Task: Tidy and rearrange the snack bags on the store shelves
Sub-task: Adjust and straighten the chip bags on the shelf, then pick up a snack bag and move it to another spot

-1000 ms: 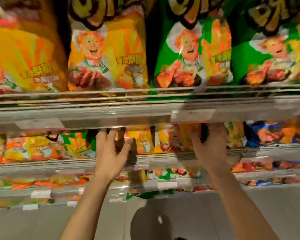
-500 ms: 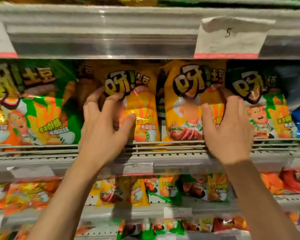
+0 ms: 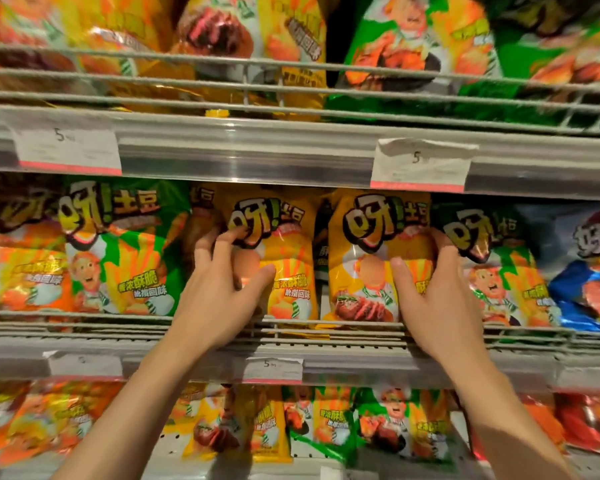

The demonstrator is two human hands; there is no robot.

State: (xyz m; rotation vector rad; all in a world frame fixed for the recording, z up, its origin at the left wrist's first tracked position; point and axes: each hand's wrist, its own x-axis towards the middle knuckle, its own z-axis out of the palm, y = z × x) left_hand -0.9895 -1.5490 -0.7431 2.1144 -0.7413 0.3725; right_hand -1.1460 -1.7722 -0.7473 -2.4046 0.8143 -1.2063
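Snack bags stand in a row on the middle shelf (image 3: 326, 344) at centre frame. I see my left hand (image 3: 219, 299) gripping one yellow bag (image 3: 284, 271), fingers (image 3: 222, 242) curled over its left edge, thumb on its front. My right hand (image 3: 437, 299) clasps the neighbouring yellow bag (image 3: 364, 268) likewise. A price tag (image 3: 420, 164) hangs above.

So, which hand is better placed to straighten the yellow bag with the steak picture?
The right hand: it already holds the steak-picture yellow bag at its right edge. The left hand holds the neighbouring yellow bag.
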